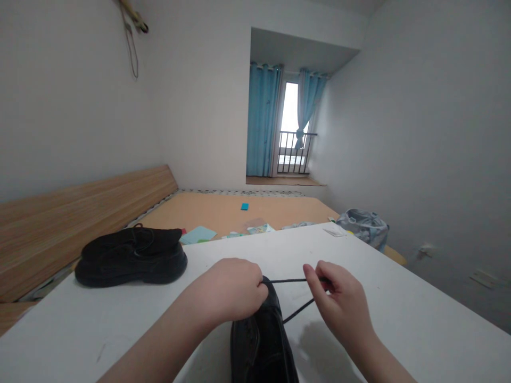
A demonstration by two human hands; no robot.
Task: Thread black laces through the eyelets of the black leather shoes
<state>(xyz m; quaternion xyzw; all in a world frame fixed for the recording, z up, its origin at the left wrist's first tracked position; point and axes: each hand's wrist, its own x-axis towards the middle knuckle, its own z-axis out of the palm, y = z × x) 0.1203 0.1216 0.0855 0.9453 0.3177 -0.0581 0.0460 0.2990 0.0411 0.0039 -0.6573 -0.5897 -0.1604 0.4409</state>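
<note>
A black shoe (261, 340) lies on the white table (399, 298) right in front of me, toe pointing away. My left hand (231, 290) is closed over the shoe's top and pinches one end of its black lace (285, 280). My right hand (339, 300) pinches the lace to the right of the shoe, and the lace is stretched taut between both hands. A second strand runs from the shoe up to my right hand. The other black shoe (131, 255) lies on its own at the table's left side, away from both hands.
Behind the table is a bare wooden bed frame (239, 210) with a wooden headboard (59, 223), scattered paper and small packets (199, 234). A grey bag (365, 226) sits at the right. Blue curtains (261, 127) flank a balcony door.
</note>
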